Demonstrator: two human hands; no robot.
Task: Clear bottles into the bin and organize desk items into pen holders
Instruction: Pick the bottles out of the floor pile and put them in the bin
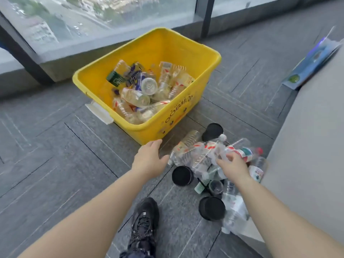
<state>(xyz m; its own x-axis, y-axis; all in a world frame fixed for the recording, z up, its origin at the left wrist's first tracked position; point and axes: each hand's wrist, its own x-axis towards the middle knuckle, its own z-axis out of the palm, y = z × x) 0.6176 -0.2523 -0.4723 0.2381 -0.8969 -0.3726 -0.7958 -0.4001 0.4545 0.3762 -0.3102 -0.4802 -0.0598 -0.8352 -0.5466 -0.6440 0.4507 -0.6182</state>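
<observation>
A yellow plastic bin (188,53) stands on the carpet, partly filled with several empty clear bottles (147,90). In front of it lies a heap of clear plastic bottles (197,155) with red-and-white labels. My left hand (150,159) hovers just left of the heap, fingers apart, holding nothing. My right hand (232,166) rests on the heap's right side, its fingers closed around a bottle with a red cap (245,152). Black round pen holders lie among the bottles: one (182,175) by my left hand, one (212,208) nearer me, one (212,131) beside the bin.
A grey desk or sofa edge (307,146) runs along the right, with a blue packet (312,64) on it. More clear bottles (234,211) lie against it. My black shoe (144,222) is on the carpet below. A large window (93,19) is behind the bin.
</observation>
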